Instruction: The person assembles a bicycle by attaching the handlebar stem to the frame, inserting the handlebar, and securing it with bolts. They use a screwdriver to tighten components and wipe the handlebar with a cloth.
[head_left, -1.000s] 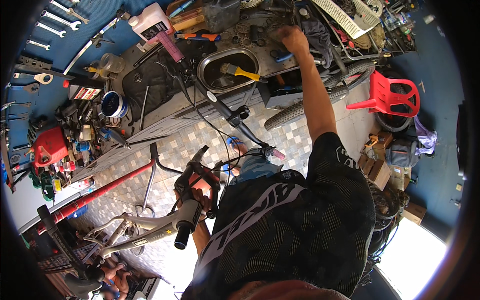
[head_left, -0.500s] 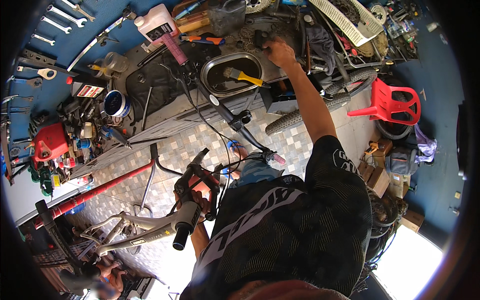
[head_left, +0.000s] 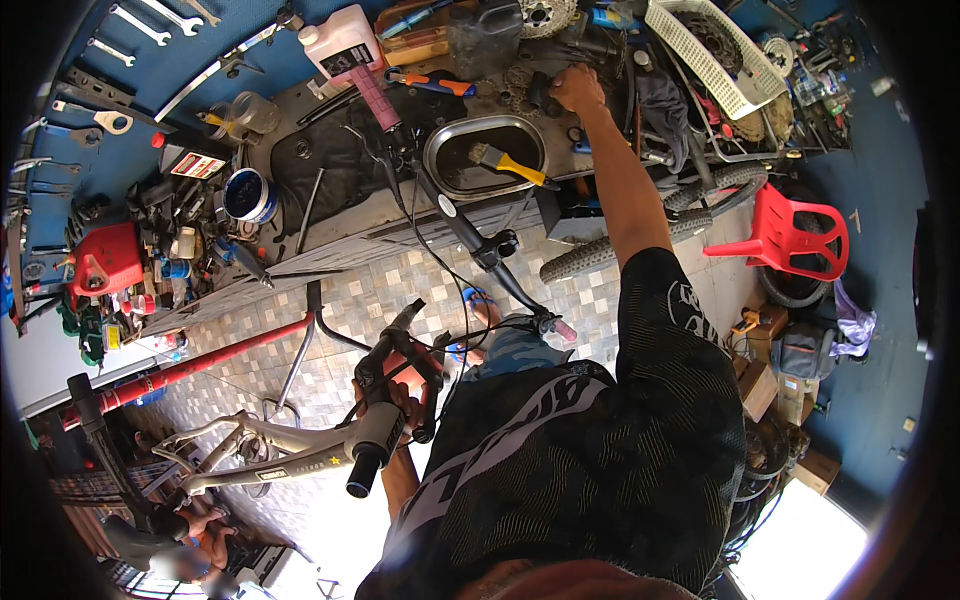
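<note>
My left hand [head_left: 408, 412], mostly hidden, is wrapped round the front of a light grey bicycle frame [head_left: 300, 465] by its head tube [head_left: 377, 438]. A black fork [head_left: 385, 365] points up from there, and a bare black tube end [head_left: 364, 477] sticks out at the bottom. A black handlebar [head_left: 470, 235] with pink grips hangs by its cables between the frame and the bench. Stretched far forward, my right hand [head_left: 578, 90] is on the bench with its fingers curled in, beside a short black cylindrical part [head_left: 542, 92]. What its fingers hold, if anything, is hidden.
A metal tray [head_left: 436, 160] of dark liquid sits on the workbench, a yellow-handled brush [head_left: 515, 168] across it. Behind are a pink-filled jug [head_left: 343, 48] and a white basket [head_left: 735, 80]. A tyre [head_left: 585, 260], a red chair [head_left: 790, 230] and a red stand bar [head_left: 200, 370] stand around.
My right hand has shifted slightly right and away from the black cylindrical part, its fingers now drawn in. The whole view has turned a little; my left hand still grips the frame.
</note>
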